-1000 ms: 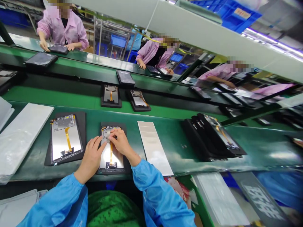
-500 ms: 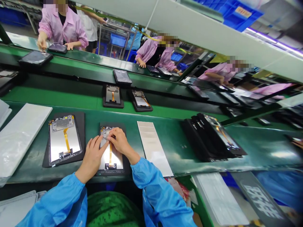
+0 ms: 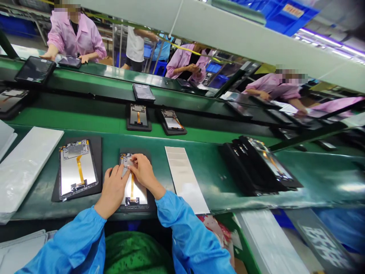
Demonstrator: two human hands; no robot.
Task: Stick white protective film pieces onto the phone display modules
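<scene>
An opened tablet (image 3: 139, 192) lies on a dark foam pad in front of me, its silver back and orange ribbon cable (image 3: 132, 186) showing. My left hand (image 3: 114, 188) rests over its left side, fingers stretched toward the circuit board at the top. From the right, my right hand (image 3: 143, 171) meets it there, thumb and forefinger pinched near the cable's upper end. Whatever is between those fingertips is too small to make out. Left of my hands, a second opened tablet (image 3: 76, 169) sits tilted on another dark pad.
White label sheet (image 3: 186, 179) lies right of my hands; beyond it are stacked dark pads (image 3: 242, 167) topped by an opened tablet. A long white stack (image 3: 28, 163) is at left. Across the green conveyor (image 3: 99, 121), carrying more tablets, people in pink (image 3: 75, 34) work.
My hands stay at the same spot on the tablet, with only slight shifts. Across the line, a person in white has moved right and the pink-sleeved people have changed their hand positions.
</scene>
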